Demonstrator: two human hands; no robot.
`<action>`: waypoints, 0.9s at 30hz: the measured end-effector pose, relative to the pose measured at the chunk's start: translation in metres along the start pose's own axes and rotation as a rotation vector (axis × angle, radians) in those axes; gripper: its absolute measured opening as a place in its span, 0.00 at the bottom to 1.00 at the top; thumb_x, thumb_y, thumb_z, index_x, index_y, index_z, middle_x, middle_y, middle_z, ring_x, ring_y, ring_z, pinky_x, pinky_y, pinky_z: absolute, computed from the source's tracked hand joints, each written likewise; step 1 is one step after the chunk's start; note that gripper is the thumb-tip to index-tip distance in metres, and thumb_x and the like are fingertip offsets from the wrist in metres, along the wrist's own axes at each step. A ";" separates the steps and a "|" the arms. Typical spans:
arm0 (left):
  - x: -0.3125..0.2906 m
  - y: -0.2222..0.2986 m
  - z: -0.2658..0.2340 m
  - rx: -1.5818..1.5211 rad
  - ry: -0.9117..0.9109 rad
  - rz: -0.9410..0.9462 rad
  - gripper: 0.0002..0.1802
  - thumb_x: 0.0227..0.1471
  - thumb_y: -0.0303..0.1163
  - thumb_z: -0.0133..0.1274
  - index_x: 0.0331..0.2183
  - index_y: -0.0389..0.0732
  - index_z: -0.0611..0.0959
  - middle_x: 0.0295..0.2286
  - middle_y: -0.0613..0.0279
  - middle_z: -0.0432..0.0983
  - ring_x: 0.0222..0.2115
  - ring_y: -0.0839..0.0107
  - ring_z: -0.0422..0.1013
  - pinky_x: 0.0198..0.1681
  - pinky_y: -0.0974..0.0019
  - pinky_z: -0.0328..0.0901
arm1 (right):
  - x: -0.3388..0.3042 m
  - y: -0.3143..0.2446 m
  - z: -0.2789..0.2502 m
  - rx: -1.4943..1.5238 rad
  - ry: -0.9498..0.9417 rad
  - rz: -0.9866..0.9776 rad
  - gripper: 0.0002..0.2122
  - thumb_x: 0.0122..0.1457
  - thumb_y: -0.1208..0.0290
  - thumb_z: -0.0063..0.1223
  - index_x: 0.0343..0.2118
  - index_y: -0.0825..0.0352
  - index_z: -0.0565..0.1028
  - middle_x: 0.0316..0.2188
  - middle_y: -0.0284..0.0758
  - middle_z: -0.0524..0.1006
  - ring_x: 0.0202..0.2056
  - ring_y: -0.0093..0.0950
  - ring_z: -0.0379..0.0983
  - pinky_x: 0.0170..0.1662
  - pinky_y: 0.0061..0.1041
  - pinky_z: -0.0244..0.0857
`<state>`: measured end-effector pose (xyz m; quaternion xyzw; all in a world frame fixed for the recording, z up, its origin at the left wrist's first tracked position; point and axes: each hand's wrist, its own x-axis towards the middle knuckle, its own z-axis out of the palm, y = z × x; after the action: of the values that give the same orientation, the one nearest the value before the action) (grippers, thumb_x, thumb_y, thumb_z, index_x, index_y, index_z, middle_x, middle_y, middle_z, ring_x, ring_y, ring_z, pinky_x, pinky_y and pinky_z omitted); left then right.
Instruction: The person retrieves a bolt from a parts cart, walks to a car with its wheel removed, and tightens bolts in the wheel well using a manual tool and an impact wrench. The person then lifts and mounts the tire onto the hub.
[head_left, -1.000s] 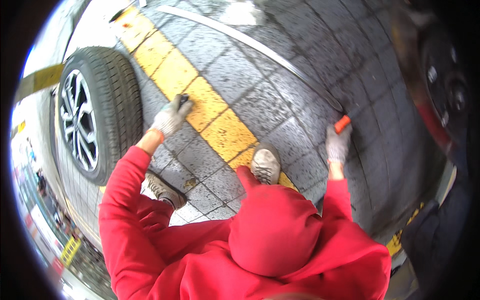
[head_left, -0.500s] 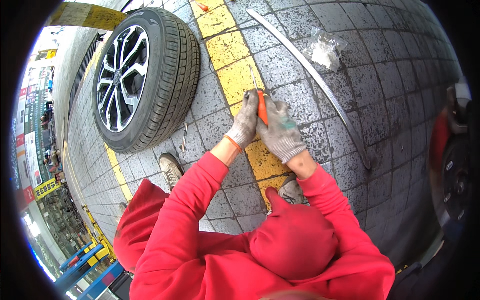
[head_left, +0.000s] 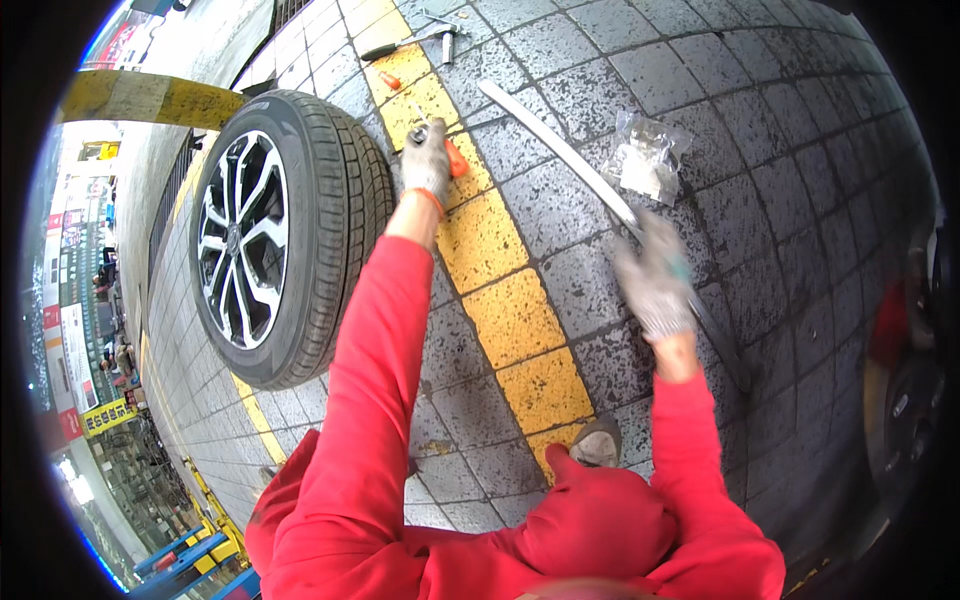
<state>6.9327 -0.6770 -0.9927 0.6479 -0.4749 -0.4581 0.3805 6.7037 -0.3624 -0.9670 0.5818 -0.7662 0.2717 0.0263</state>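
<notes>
My left hand (head_left: pixel 427 158), in a grey knit glove, is closed around a screwdriver (head_left: pixel 456 158) with an orange handle; its thin shaft points away from me, above the yellow paving strip. Farther right, my gloved right hand (head_left: pixel 652 280) is smeared by motion over a long, slightly curved silvery trim strip (head_left: pixel 560 145) on the paving. The strip shows on both sides of that hand. Whether its fingers touch or grip the strip, I cannot tell.
A wheel with its tyre (head_left: pixel 340 230) stands at left, beside a yellow-and-black beam (head_left: pixel 150 100). Beyond my left hand lie a small orange object (head_left: pixel 389 80) and a black-handled tool (head_left: pixel 380 51). A clear plastic bag (head_left: pixel 648 160) rests right of the strip.
My hands have parted: the left has moved forward and left with the screwdriver, while the right has left it and swung right over the trim strip. The view has shifted too.
</notes>
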 end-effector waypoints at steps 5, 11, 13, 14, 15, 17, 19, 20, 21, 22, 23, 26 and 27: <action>0.102 0.015 -0.002 0.852 0.165 0.015 0.29 0.60 0.54 0.60 0.55 0.47 0.83 0.46 0.44 0.84 0.48 0.53 0.83 0.52 0.50 0.77 | -0.103 0.075 -0.068 -0.251 -0.549 0.676 0.30 0.67 0.64 0.59 0.71 0.64 0.65 0.71 0.51 0.64 0.66 0.52 0.68 0.72 0.51 0.63; 0.148 -0.001 0.004 1.372 0.208 0.263 0.21 0.70 0.43 0.50 0.58 0.48 0.83 0.57 0.45 0.74 0.59 0.46 0.74 0.58 0.49 0.73 | -0.163 0.106 -0.094 -0.320 -0.559 0.626 0.30 0.56 0.73 0.63 0.63 0.66 0.68 0.61 0.52 0.70 0.60 0.56 0.70 0.65 0.48 0.68; 0.158 -0.006 0.003 1.407 0.178 0.256 0.21 0.70 0.41 0.49 0.59 0.46 0.83 0.57 0.46 0.75 0.57 0.45 0.75 0.58 0.48 0.73 | -0.162 0.113 -0.095 -0.305 -0.591 0.595 0.28 0.55 0.74 0.63 0.60 0.68 0.69 0.59 0.52 0.70 0.59 0.55 0.71 0.63 0.48 0.69; 0.162 -0.006 0.000 1.426 0.108 0.247 0.24 0.72 0.41 0.43 0.64 0.46 0.77 0.59 0.42 0.73 0.59 0.42 0.74 0.59 0.44 0.72 | -0.161 0.113 -0.096 -0.275 -0.579 0.565 0.27 0.55 0.75 0.62 0.59 0.69 0.69 0.58 0.53 0.70 0.58 0.55 0.71 0.62 0.48 0.70; 0.163 -0.006 -0.001 1.412 0.101 0.245 0.25 0.71 0.42 0.45 0.65 0.47 0.76 0.60 0.41 0.73 0.60 0.42 0.73 0.60 0.44 0.72 | -0.160 0.110 -0.099 -0.207 -0.565 0.561 0.25 0.55 0.75 0.60 0.57 0.72 0.70 0.53 0.54 0.73 0.54 0.54 0.75 0.57 0.49 0.73; 0.161 -0.001 -0.004 1.363 0.090 0.217 0.29 0.67 0.43 0.50 0.66 0.47 0.75 0.61 0.40 0.72 0.62 0.42 0.72 0.61 0.45 0.72 | -0.161 0.090 -0.106 0.020 -0.555 0.541 0.19 0.58 0.74 0.59 0.52 0.70 0.72 0.44 0.48 0.75 0.43 0.46 0.78 0.47 0.44 0.75; 0.151 0.008 -0.006 1.349 0.132 0.301 0.36 0.61 0.47 0.58 0.68 0.47 0.73 0.62 0.39 0.70 0.62 0.41 0.72 0.62 0.47 0.71 | -0.164 0.059 -0.113 0.321 -0.676 0.726 0.11 0.61 0.71 0.58 0.44 0.68 0.75 0.33 0.39 0.75 0.32 0.35 0.75 0.36 0.36 0.73; 0.144 0.014 -0.007 1.344 0.139 0.355 0.37 0.60 0.47 0.58 0.68 0.48 0.73 0.63 0.39 0.69 0.61 0.41 0.72 0.62 0.46 0.71 | -0.163 0.042 -0.114 0.498 -0.804 0.925 0.07 0.64 0.69 0.58 0.40 0.66 0.75 0.28 0.32 0.73 0.26 0.27 0.71 0.30 0.31 0.70; 0.136 0.022 -0.009 1.297 0.127 0.446 0.36 0.61 0.48 0.57 0.67 0.49 0.74 0.62 0.39 0.70 0.61 0.41 0.72 0.61 0.46 0.71 | -0.162 0.022 -0.111 0.580 -0.734 0.962 0.09 0.65 0.66 0.60 0.33 0.63 0.74 0.25 0.25 0.68 0.23 0.19 0.62 0.26 0.24 0.62; 0.126 0.031 -0.015 1.255 0.120 0.531 0.35 0.61 0.49 0.57 0.66 0.49 0.75 0.60 0.38 0.71 0.61 0.41 0.72 0.61 0.46 0.71 | -0.157 0.007 -0.108 0.673 -0.706 1.002 0.09 0.66 0.67 0.59 0.33 0.65 0.73 0.25 0.28 0.67 0.26 0.21 0.66 0.29 0.29 0.63; 0.114 0.043 -0.023 1.242 0.038 0.605 0.34 0.61 0.50 0.56 0.65 0.49 0.76 0.60 0.38 0.72 0.60 0.40 0.73 0.61 0.46 0.71 | -0.147 0.000 -0.100 0.584 -0.728 0.919 0.09 0.66 0.68 0.60 0.34 0.66 0.73 0.26 0.31 0.68 0.28 0.24 0.66 0.31 0.31 0.64; 0.065 0.085 -0.066 1.159 -0.156 0.690 0.30 0.60 0.51 0.59 0.61 0.52 0.80 0.61 0.43 0.72 0.56 0.41 0.76 0.60 0.47 0.71 | -0.104 -0.019 -0.059 0.496 -0.542 0.645 0.12 0.67 0.67 0.61 0.42 0.73 0.77 0.34 0.44 0.73 0.35 0.37 0.73 0.40 0.42 0.72; 0.042 0.103 -0.090 1.126 -0.203 0.826 0.30 0.61 0.50 0.58 0.61 0.50 0.80 0.61 0.43 0.71 0.57 0.41 0.76 0.60 0.47 0.71 | -0.083 -0.019 -0.040 0.323 -0.392 0.328 0.15 0.67 0.65 0.61 0.47 0.74 0.77 0.39 0.49 0.74 0.40 0.43 0.75 0.44 0.45 0.73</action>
<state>6.9968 -0.7393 -0.8806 0.4672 -0.8800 -0.0189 0.0838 6.7370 -0.2757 -0.9553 0.4884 -0.7872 0.2733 -0.2590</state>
